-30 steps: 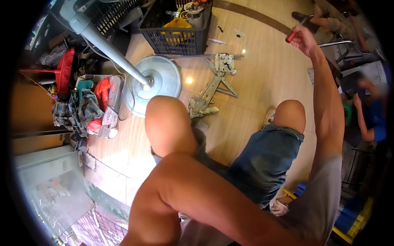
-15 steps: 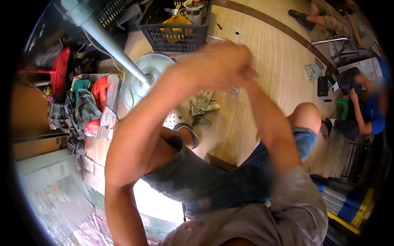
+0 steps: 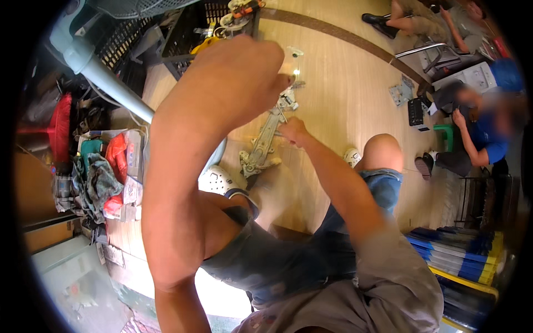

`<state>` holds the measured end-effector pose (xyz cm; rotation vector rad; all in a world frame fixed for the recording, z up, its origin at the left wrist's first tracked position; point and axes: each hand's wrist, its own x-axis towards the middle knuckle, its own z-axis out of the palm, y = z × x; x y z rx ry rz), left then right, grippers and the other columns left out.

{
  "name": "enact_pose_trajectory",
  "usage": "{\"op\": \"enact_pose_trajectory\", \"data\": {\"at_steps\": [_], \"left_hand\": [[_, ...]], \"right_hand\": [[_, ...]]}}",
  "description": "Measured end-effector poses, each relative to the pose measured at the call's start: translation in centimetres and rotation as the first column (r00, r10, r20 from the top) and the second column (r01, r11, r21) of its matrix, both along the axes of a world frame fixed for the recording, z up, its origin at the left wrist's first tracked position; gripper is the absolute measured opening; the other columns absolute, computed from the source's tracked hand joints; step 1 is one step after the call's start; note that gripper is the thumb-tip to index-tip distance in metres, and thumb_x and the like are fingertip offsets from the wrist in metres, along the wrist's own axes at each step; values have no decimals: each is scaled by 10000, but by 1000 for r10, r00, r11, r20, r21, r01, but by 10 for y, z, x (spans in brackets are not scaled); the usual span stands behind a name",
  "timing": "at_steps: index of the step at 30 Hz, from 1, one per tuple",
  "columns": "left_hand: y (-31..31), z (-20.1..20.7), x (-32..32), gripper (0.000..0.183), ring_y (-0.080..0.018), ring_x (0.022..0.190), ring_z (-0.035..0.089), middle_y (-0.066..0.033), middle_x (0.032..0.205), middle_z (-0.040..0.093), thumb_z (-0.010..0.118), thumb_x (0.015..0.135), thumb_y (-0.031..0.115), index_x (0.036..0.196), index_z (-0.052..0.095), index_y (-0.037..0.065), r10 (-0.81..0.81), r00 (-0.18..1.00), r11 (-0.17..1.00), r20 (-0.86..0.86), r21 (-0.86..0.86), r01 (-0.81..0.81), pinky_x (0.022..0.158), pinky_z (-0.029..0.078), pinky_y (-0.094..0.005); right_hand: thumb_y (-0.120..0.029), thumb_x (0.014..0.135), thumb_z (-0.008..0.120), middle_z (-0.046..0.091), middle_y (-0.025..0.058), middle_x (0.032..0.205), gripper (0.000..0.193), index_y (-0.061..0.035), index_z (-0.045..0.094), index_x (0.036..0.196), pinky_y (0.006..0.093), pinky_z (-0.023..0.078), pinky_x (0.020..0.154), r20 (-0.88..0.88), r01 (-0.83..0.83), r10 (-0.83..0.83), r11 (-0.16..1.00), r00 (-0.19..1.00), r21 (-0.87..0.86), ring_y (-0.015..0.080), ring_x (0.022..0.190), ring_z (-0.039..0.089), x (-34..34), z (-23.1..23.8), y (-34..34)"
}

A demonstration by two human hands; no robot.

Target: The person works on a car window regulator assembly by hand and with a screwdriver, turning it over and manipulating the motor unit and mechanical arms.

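Pale, wood-grained floor all through the room, crossed at the far side by a curved brown band; next in size, at the left, light-blue standing fan, only pole, neck and part of the cage in sight; over at the right, co-worker in a blue shirt, near a green stool; farther up, another person, partly cut off by the dark rim; lower right, striped blue, white and yellow stack; upper left, black plastic crate with mixed parts inside; below the crate and farther left, cloth heap, red and camouflage-patterned.

Between the wearer's feet, long metal frame, lying on the floor, lower end close to a white clog; left hand raised above the upper end, back toward the camera, fingers bent under, so impossible to tell whether gripping anything; right hand beside the middle of the metal frame, fingers curled inward; impossible to tell whether pinching or merely touching; just past those fingertips, thin pale rod.
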<state>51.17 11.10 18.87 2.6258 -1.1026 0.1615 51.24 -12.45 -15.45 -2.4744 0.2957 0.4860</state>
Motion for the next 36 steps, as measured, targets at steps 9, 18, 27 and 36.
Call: {"op": "enact_pose_trajectory", "data": {"at_steps": [9, 18, 27, 36], "left_hand": [[-54, -33, 21, 253, -414, 826, 642, -225, 832, 663, 671, 842, 244, 813, 679, -7, -112, 990, 980, -83, -175, 96, 744, 502, -487], [-79, -4, 7, 223, -405, 792, 663, -243, 799, 669, 679, 848, 218, 861, 709, -3, -161, 975, 972, -154, -196, 130, 755, 515, -463], [-107, -17, -4, 252, -380, 824, 687, -235, 827, 690, 697, 829, 211, 986, 707, 13, -183, 945, 983, -270, -70, 170, 777, 536, -437], [-101, -24, -11, 277, -372, 822, 694, -240, 833, 691, 704, 826, 210, 1019, 705, 11, -173, 946, 985, -274, -67, 161, 779, 539, -420]], "right_hand": [[-337, 857, 646, 673, 229, 783, 327, -13, 691, 861, 459, 534, 712, 419, 94, 25, 960, 908, -262, 418, 724, 650, -60, 261, -46], [-550, 891, 611, 672, 201, 960, 550, -32, 656, 1071, 443, 509, 798, 228, 320, -285, 938, 931, -134, 373, 899, 651, -343, 225, -45], [-557, 921, 559, 654, 233, 1129, 610, -66, 584, 1281, 447, 495, 892, -38, 295, -295, 955, 955, -22, 388, 1035, 634, -365, 214, -54], [-683, 920, 469, 670, 155, 813, 717, -36, 636, 1181, 393, 512, 686, -300, 378, -308, 902, 903, 209, 272, 747, 653, -388, 216, -69]]}}
